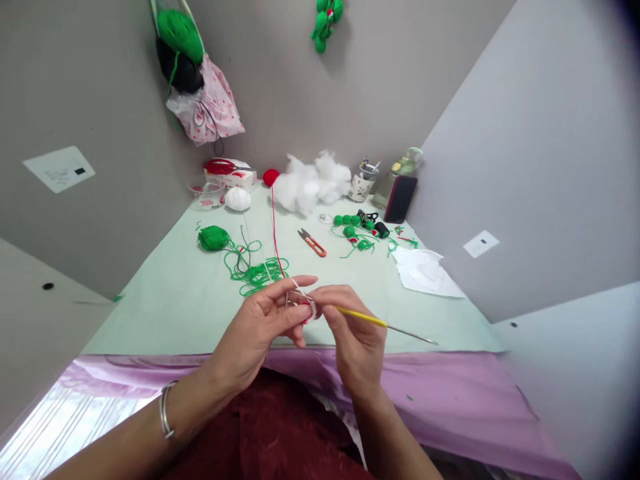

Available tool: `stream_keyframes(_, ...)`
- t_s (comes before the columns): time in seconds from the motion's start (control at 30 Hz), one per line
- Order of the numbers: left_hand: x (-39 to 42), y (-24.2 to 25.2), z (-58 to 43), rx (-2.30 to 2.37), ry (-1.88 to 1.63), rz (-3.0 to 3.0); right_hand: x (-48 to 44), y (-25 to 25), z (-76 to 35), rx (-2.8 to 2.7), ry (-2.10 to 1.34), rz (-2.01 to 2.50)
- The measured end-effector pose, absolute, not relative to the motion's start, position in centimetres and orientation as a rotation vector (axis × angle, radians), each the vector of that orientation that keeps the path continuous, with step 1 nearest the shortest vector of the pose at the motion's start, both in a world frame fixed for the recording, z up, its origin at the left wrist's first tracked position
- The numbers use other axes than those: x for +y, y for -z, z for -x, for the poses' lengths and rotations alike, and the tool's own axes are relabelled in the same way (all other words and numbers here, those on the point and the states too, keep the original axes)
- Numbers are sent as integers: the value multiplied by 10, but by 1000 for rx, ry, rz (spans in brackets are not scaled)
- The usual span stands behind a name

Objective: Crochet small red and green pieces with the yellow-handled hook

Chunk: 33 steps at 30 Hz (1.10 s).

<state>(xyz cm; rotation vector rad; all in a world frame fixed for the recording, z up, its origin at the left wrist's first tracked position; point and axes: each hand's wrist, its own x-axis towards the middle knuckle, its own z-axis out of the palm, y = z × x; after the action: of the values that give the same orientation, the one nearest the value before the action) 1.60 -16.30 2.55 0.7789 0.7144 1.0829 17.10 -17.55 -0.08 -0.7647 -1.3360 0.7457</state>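
My left hand (270,317) pinches a small red and white crochet piece (311,312) between thumb and fingers, and a white strand runs over its raised index finger. In my right hand (353,330) is a crochet hook (367,316) with a yellow grip, its far metal end pointing right. The hook's working tip meets the crochet piece, though the fingers partly hide it. A red yarn strand (275,230) stretches from the red yarn ball (271,177) at the back down to my left hand. Loose green yarn (260,275) lies just beyond that hand.
Orange thread snips (313,243) lie mid-table. Behind them sits white stuffing (313,185). Small green crocheted balls (350,231), a phone (401,199) and white paper (425,272) are on the right. A green yarn ball (213,238) and a white yarn ball (237,199) stand left.
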Motion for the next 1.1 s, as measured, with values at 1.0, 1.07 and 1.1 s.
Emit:
stream_keyframes(1.0,-161,-29,-5,706,-979,-614,-182,3,-174,-1408,-409,783)
stream_keyframes(1.07,-162,-31,-6,730,-1002,-683,-179,1,-172,-1290,-627,740)
stream_keyframes(1.1,-164,-32,-7,743,-1002,-724,-177,1,-171,-1271,-710,725)
